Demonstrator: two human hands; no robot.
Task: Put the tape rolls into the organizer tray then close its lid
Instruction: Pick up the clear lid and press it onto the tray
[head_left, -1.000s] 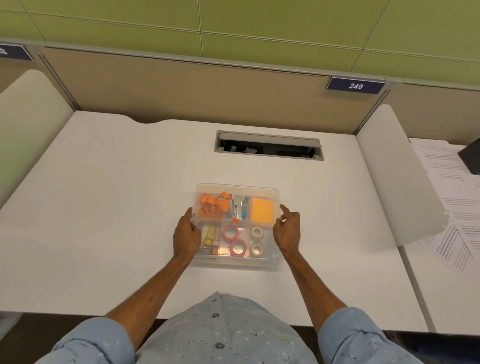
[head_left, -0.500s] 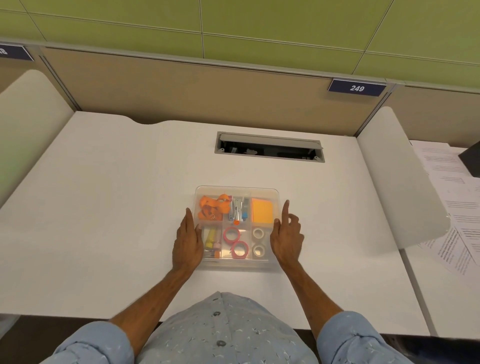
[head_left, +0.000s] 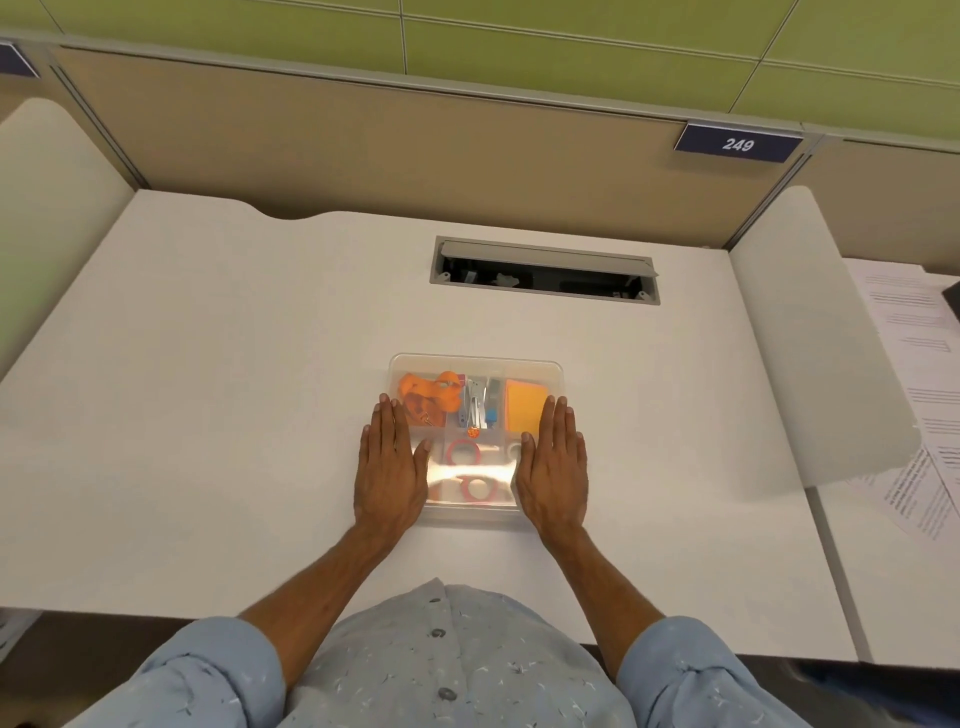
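Observation:
A clear plastic organizer tray (head_left: 475, 362) sits on the white desk in front of me, with its transparent lid (head_left: 470, 475) lying on top and reflecting light. Through the lid I see two red tape rolls (head_left: 464, 453) in the near middle compartment; the whitish rolls to their right are mostly hidden by glare and my hand. My left hand (head_left: 390, 465) lies flat, palm down, on the tray's left edge. My right hand (head_left: 554, 465) lies flat on the right edge. Neither hand grips anything.
Inside the tray are an orange lanyard (head_left: 428, 392), a stapler and small tools (head_left: 478, 405), and an orange sticky-note pad (head_left: 524, 408). An open cable slot (head_left: 543, 273) cuts the desk behind. Printed papers (head_left: 914, 374) lie on the neighbouring desk at right.
Both hands went from touching the tray's sides with raised fingers to lying flat on its left and right edges. The lid now shows glare over the near compartments.

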